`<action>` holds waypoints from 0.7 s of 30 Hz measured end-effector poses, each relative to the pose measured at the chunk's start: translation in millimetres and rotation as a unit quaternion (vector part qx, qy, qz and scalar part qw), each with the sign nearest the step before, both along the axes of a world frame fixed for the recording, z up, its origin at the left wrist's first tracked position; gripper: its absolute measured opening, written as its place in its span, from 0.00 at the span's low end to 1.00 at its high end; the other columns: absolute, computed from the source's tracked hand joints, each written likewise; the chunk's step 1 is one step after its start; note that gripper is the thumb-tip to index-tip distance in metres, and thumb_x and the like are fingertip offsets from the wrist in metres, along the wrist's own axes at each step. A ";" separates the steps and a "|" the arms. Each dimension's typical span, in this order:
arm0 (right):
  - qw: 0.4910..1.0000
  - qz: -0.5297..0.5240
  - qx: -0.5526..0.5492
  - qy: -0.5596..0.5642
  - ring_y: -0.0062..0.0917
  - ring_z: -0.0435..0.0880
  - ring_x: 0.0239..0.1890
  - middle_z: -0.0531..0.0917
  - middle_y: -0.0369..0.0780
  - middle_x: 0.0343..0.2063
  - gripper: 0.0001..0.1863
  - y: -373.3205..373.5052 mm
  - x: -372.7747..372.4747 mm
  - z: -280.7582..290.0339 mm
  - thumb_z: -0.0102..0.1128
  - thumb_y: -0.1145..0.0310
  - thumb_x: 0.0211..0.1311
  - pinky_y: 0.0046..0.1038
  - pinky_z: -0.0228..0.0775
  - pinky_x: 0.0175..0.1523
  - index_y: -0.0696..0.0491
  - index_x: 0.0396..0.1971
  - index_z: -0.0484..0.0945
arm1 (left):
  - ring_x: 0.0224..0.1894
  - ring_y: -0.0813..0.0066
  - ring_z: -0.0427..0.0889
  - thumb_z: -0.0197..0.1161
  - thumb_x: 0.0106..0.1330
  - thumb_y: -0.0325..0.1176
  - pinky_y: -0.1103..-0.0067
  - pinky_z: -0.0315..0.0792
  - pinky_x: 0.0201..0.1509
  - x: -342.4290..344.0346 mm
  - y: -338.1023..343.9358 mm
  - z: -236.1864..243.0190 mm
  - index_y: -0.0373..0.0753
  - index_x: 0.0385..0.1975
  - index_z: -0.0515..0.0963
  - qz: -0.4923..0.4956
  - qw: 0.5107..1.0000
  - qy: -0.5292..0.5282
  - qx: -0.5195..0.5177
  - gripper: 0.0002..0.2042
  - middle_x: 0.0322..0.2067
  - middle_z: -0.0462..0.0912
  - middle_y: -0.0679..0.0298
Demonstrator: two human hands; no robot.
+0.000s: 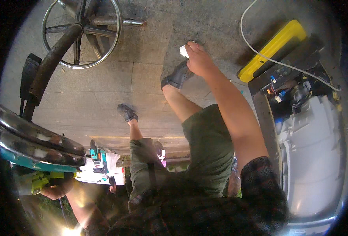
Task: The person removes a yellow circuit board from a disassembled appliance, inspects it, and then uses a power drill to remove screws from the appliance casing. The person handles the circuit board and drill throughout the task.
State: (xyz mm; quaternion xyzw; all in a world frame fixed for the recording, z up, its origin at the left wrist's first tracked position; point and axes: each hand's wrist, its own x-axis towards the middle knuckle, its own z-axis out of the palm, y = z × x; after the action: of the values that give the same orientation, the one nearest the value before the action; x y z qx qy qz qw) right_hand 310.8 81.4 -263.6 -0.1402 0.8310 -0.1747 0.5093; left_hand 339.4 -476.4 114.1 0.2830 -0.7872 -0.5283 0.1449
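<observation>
My right hand point(200, 59) reaches out over the concrete floor, its fingers closed round a small white crumpled piece point(185, 51), paper or cloth. My right shoe point(178, 75) is just below that hand. At the lower left, my left hand point(59, 191) has its fingers wrapped round a lime-green and dark object point(44, 180). Its kind is not clear, and part of it lies in the dark rim. Close above that hand are the chrome bands and teal edge of a stool seat point(40, 137).
A stool base with a chrome foot ring point(121, 23) stands at the upper left. On the right is an opened appliance with a grey tub point(313, 157), wires and connectors. Beside it lie a yellow bar point(274, 49) and a white cable point(242, 27). A teal power tool point(98, 157) rests behind.
</observation>
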 end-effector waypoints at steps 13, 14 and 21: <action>0.995 -0.002 0.099 -0.030 0.45 0.87 0.47 0.86 0.47 0.46 0.19 33.2 62.3 61.5 0.60 0.69 0.65 0.47 0.80 0.50 0.53 0.56 0.76 | 0.62 0.54 0.77 0.64 0.70 0.48 0.58 0.72 0.69 18.0 0.3 -20.9 0.36 0.67 0.68 0.031 0.998 -0.029 0.046 0.31 0.64 0.74 0.50; 0.996 -0.012 0.094 -0.006 0.46 0.86 0.47 0.86 0.47 0.46 0.17 35.0 73.1 67.7 0.60 0.68 0.66 0.47 0.80 0.49 0.53 0.54 0.77 | 0.62 0.55 0.76 0.62 0.72 0.49 0.58 0.71 0.69 13.6 1.6 -22.2 0.37 0.67 0.68 0.044 0.997 -0.043 0.045 0.30 0.64 0.74 0.51; 0.969 -0.178 0.135 -0.102 0.49 0.78 0.62 0.77 0.51 0.62 0.27 57.7 94.9 72.2 0.63 0.62 0.66 0.44 0.72 0.66 0.53 0.63 0.76 | 0.65 0.53 0.75 0.61 0.69 0.53 0.58 0.69 0.71 -14.0 28.2 -12.5 0.39 0.66 0.73 0.085 0.992 -0.061 0.068 0.32 0.64 0.76 0.52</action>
State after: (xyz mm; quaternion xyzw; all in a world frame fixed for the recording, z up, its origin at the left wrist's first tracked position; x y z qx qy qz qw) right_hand 405.7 139.1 -191.4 0.0988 0.8022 -0.1624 0.5659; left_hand 325.4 -448.3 101.6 0.3896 -0.7298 -0.5485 0.1216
